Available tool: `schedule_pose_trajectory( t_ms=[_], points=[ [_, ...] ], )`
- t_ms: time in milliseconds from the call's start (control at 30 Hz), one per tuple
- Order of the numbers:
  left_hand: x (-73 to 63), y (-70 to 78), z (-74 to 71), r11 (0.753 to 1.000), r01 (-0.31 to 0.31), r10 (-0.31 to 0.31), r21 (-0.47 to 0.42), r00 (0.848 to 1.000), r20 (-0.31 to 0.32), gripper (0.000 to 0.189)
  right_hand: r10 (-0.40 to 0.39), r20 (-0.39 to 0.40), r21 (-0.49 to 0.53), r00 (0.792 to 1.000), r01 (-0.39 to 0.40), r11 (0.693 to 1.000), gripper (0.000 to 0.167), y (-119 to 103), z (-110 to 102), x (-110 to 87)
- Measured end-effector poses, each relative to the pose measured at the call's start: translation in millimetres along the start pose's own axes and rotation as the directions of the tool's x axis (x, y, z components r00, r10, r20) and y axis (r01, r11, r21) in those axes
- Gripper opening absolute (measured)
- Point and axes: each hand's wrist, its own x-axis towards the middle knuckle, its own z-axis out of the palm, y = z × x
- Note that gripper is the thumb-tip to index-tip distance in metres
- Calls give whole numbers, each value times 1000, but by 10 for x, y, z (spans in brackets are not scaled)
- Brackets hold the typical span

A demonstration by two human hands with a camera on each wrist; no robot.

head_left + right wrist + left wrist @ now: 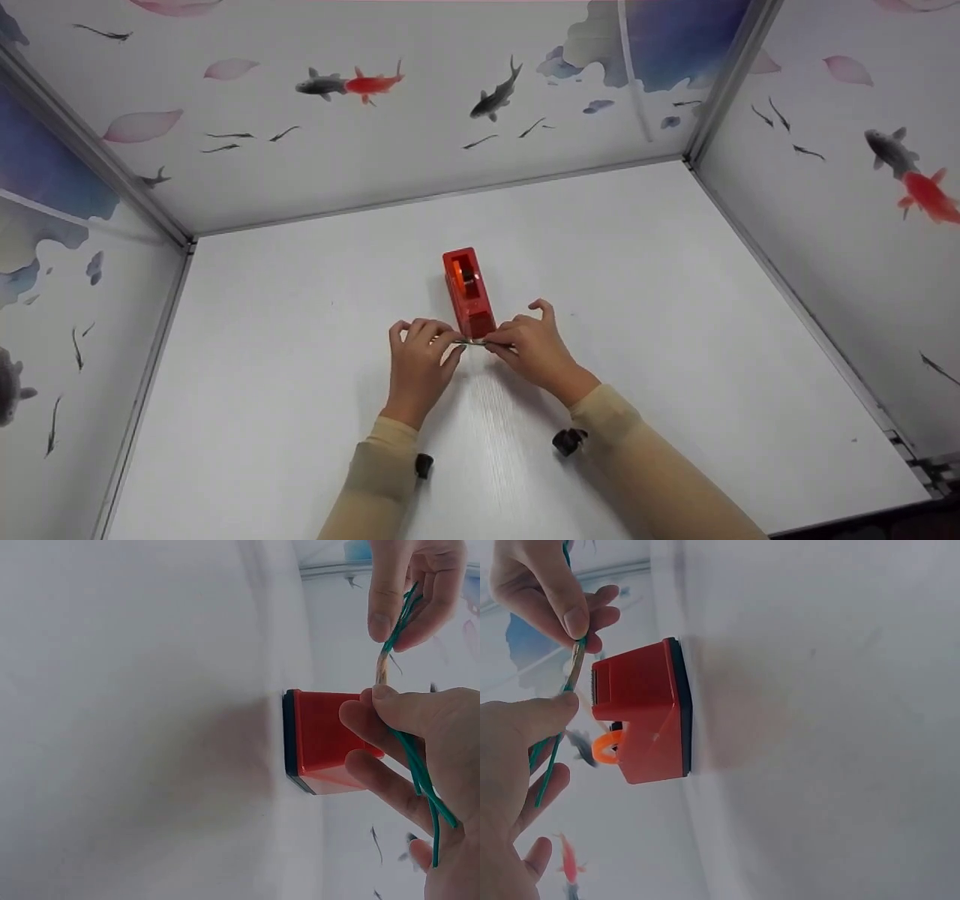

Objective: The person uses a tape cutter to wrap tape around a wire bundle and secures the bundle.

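Both hands hold a bundle of thin green wires [424, 776] with a copper-coloured middle stretch [576, 664]. My left hand [420, 367] pinches one side between thumb and fingers, and loose green ends stick out past its fingers in the left wrist view. On the other side my right hand [536, 352] pinches the wires, several green ends lying along its palm in the right wrist view. The copper-coloured part spans the short gap between the two thumbs. Just beyond the fingertips stands a red tape dispenser [469, 292] with an orange ring [606, 746] in it.
The white tabletop [637, 285] carries the dispenser. Upright panels printed with fish and petals [420, 142] enclose its back and both sides, with grey metal edging [442, 196] along the foot. A dark camera [568, 441] sits at the right wrist.
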Motion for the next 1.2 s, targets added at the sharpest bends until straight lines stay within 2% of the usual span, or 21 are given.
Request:
schedule_pose_trajectory(
  t_ms=[267, 433, 667, 867, 1067, 1200],
  points=[
    [39, 58, -47, 997, 65, -65, -30, 998, -10, 13, -27, -113, -17, 993, 25, 1000, 15, 2, 7, -19],
    [60, 81, -52, 991, 136, -135, -12, 989, 57, 12, -35, -154, -16, 987, 33, 999, 13, 15, 16, -23],
    [52, 92, -38, 974, 227, -219, -22, 958, 185, 14, -64, -213, -6, 975, 64, 998, 12, 34, 15, -30],
    [44, 100, -37, 952, 290, -261, -93, 934, 243, 15, -80, -241, 7, 967, 84, 996, 13, 60, 14, -36],
    [33, 100, -28, 947, 295, -256, -124, 931, 262, 12, -60, -234, 40, 970, 71, 997, 15, 61, 11, -47],
    [21, 84, -14, 957, 255, -219, -137, 948, 231, 11, -56, -247, 38, 967, 68, 997, 17, 64, 23, -56]
  ],
)
